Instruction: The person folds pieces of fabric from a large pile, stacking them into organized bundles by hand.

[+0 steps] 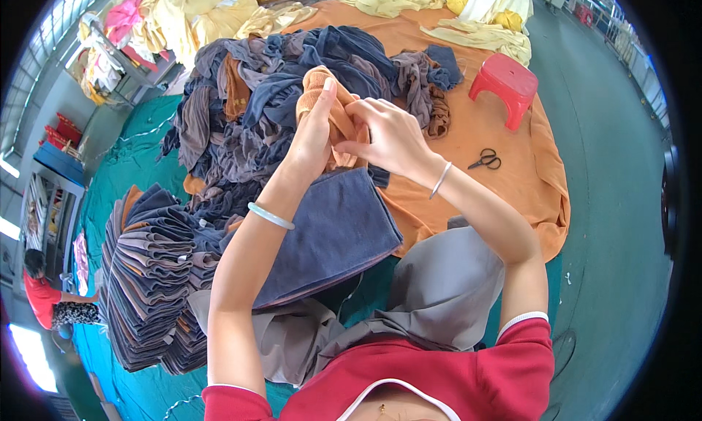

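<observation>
An orange knit cloth point(319, 86), bunched and folded, is held up in front of me between both hands. My left hand point(314, 130) grips its left side with the thumb pointing up. My right hand point(386, 133) pinches its right side between thumb and fingers. Below the hands, a flat dark blue cloth point(340, 223) lies over my lap on top of other cloths. Behind the hands rises a loose heap of blue, grey-purple and brown cloths point(219, 130). A tall stack of folded cloths point(148, 273) stands to my left.
Black-handled scissors point(486, 159) and a red plastic stool point(505, 83) are on the orange ground sheet point(466, 196) to the right. Pale yellow fabric piles point(214, 15) lie at the back. A person in a red top point(41, 292) is at the far left.
</observation>
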### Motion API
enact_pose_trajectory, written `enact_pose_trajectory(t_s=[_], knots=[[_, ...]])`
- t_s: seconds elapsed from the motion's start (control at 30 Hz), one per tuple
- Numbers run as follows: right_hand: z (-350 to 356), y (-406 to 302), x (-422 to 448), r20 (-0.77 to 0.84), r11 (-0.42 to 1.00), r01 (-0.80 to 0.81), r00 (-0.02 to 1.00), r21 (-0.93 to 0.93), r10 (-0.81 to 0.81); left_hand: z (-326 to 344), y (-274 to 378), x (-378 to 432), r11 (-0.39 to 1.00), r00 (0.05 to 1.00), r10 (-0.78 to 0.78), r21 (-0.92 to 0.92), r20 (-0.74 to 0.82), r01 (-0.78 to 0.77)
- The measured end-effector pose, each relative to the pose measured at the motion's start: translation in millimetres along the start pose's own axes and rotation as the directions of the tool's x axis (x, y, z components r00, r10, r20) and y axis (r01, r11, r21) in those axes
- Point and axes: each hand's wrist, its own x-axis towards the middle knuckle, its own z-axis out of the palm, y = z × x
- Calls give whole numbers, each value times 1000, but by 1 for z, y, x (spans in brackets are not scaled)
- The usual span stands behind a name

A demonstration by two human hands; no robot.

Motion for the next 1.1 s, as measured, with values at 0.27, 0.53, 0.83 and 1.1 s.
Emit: enact_pose_trajectory(t_s=[0.27,0.53,0.83,1.1], knots=[[-9,54,6,177,627,-479,858,614,482,-17,0,-4,962,988,59,257,142,-95],[-34,108,5,328,-131,-337,636,932,698,-67,38,-5,999,997,-18,-33,-81,16],[-56,107,10,243,-61,-271,713,961,658,-93,71,-18,892,907,370,348,-200,-287],[-42,97,12,22,363,-276,821,890,570,-106,85,-32,839,865,467,401,-186,-367]])
